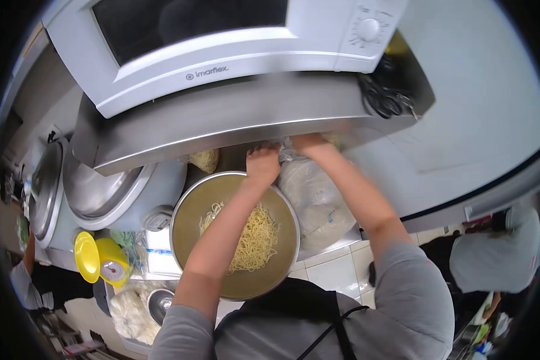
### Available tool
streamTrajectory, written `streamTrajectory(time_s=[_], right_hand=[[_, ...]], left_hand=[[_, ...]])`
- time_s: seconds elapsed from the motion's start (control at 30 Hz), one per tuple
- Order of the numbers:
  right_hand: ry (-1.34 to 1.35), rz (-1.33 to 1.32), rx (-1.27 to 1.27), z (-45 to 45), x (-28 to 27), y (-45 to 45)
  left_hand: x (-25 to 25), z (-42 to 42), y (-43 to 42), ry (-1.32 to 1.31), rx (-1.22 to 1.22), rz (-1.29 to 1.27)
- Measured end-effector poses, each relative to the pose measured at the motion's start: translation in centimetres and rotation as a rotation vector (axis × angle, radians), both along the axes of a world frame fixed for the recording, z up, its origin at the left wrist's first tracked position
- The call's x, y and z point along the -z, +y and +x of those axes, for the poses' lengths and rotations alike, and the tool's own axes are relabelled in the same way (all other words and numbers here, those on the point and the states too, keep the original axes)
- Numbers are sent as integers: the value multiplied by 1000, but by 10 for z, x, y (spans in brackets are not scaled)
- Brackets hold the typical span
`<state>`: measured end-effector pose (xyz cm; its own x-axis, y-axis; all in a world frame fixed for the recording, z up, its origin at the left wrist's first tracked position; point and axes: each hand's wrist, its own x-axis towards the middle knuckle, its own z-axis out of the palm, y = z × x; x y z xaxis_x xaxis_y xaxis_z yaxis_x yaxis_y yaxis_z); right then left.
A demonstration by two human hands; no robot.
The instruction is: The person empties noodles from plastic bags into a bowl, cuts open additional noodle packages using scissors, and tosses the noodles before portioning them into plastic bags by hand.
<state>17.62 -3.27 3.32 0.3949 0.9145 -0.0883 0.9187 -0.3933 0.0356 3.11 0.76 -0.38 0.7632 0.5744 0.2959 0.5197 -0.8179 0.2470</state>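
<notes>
My left hand (263, 161) reaches across a large metal bowl (189, 207), its fingers curled at the gathered top of a clear plastic bag (321, 210). My right hand (308, 144) is closed on the same bag's top, just to the right. Its fingertips are partly hidden under the steel shelf's edge. The bag is full of something pale and bulky, and stands against the bowl's right side. In the bowl lies a loose heap of yellow noodles (255, 240), under my left forearm.
Above my hands, a white microwave (222, 66) stands on a steel shelf (222, 114) with black scissors (384, 99). At left are lidded pots (102, 186), a yellow scale (111, 264) and a small metal bowl (160, 305). Co-workers stand at right (492, 258) and far left (27, 285).
</notes>
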Motion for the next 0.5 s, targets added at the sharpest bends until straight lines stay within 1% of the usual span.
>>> streamTrajectory(time_s=[0.03, 0.1, 0.17, 0.23, 0.27, 0.3, 0.33, 0.37, 0.43, 0.5], right_hand=[[100, 46, -169, -16, -30, -27], [496, 200, -579, -43, -99, -102], [653, 371, -423, -56, -175, -156], [258, 761, -200, -39, -207, -173], [142, 716, -86, -24, -212, -171], [25, 666, 30, -8, -218, -166], [-3, 582, 57, 4, -220, -155], [-25, 495, 84, 15, -218, -145], [49, 481, -50, 41, -211, -133], [169, 262, 117, 28, -229, -134]], left_hand=[[1, -2, -2, -24, 18, -5], [3, -8, -5, 8, 50, -37], [3, -14, -8, 52, 86, -62], [3, -22, -15, -8, 9, -107], [6, -27, -17, 8, 24, -103], [7, -29, -17, -44, 36, -86], [7, -30, -17, -95, 44, -73], [5, -32, -17, -76, 55, -73], [2, -36, -16, -89, 74, -64], [-7, -40, -15, -69, 71, -81]])
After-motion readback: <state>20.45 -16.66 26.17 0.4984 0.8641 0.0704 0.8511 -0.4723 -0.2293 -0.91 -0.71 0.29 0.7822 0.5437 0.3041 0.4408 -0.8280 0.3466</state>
